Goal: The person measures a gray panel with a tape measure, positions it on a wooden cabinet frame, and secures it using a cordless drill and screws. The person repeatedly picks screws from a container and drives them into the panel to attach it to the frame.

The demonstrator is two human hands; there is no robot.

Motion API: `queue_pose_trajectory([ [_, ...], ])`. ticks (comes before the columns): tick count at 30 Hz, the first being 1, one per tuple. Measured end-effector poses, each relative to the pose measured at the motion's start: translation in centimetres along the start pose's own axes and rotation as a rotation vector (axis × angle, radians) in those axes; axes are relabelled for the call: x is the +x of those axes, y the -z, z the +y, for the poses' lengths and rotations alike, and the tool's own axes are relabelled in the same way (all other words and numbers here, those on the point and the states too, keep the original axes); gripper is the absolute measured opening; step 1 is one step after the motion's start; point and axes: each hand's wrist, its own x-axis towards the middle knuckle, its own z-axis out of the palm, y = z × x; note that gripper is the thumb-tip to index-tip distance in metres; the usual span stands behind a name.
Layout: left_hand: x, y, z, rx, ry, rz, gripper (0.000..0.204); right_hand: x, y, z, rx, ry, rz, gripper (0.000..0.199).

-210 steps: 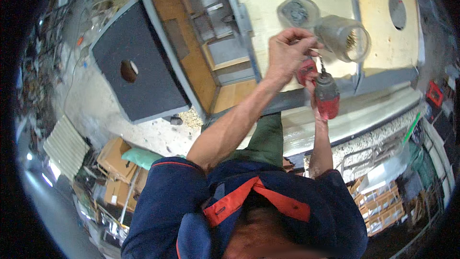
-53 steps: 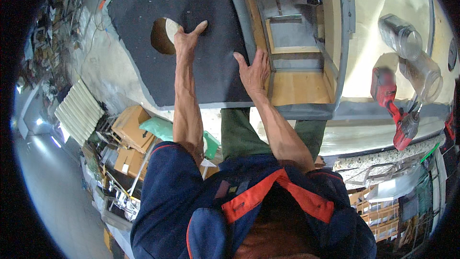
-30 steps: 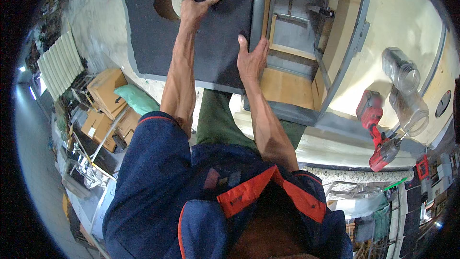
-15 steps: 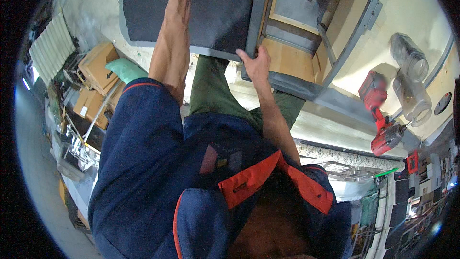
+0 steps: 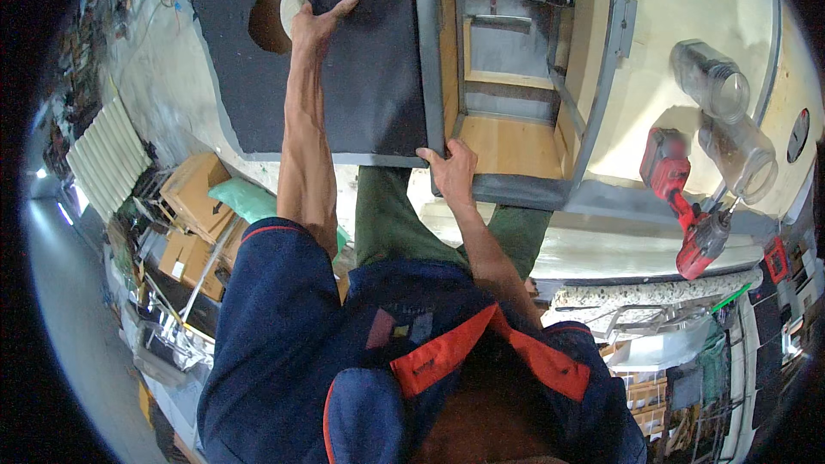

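Note:
A large panel with black covering (image 5: 369,69) and a grey edge stands open on the left of a box-like cabinet (image 5: 516,142) with a pale wooden inside. Through the panel goes a round hole (image 5: 265,21); a pale crescent shows at its right side. My left hand (image 5: 314,24) grips the panel at this hole, its fingers bent over the rim and partly hidden, its thumb stretched across the black face. At the panel's near right corner, my right hand (image 5: 453,170) is closed round the edge, with the thumb on the corner and the fingers curled beside the cabinet.
To the right, a red and black cordless drill (image 5: 679,198) lies on the cream surface beside two clear jars (image 5: 711,77). Cardboard boxes (image 5: 199,193) and a green bag (image 5: 242,203) stand low on the left. A speckled slab (image 5: 653,294) runs along the near right.
My left hand has come into fuller view at the hole, its thumb spread. Panel, cabinet and both hands appear lower in the picture as the view shifts. The right hand keeps to the corner.

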Motion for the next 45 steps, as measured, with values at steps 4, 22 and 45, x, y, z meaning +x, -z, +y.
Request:
queue_pose_trajectory([
  [4,-0.6,-0.1,0.7,0.043,0.023,0.091,0.076,-0.1,-0.1,-0.2,-0.014,0.028,0.040,0.049],
  [22,-1.2,0.8,1.1,-0.140,-0.044,-0.029,0.103,-0.5,0.0,0.4,0.099,0.099,0.036,0.045],
  [45,-3.5,1.0,4.6,-0.140,0.004,0.006,0.073,10.9,4.2,-8.4,0.290,0.183,0.149,0.046],
])
